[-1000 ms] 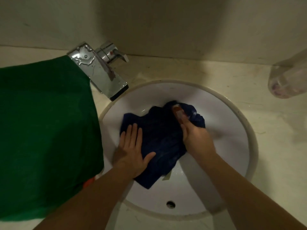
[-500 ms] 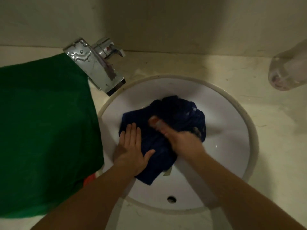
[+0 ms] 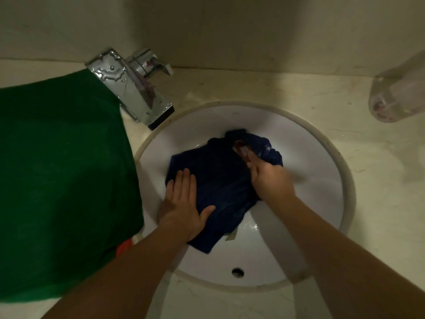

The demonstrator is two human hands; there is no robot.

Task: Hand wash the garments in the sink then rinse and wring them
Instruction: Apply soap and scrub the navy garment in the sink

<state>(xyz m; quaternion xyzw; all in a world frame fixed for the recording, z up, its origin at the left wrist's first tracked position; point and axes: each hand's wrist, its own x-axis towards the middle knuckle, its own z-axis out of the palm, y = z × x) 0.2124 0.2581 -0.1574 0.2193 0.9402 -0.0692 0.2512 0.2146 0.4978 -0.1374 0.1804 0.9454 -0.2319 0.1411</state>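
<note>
now, left hand [image 3: 184, 204]: fingers flat, pressing navy garment [image 3: 220, 183] in sink [image 3: 319, 203]
right hand [image 3: 271, 181]: fingers curled round reddish object [image 3: 240, 149]

Left hand [image 3: 184, 203] flat on navy garment [image 3: 222, 180] — right hand [image 3: 269, 179] gripping reddish object [image 3: 240, 149]
</note>
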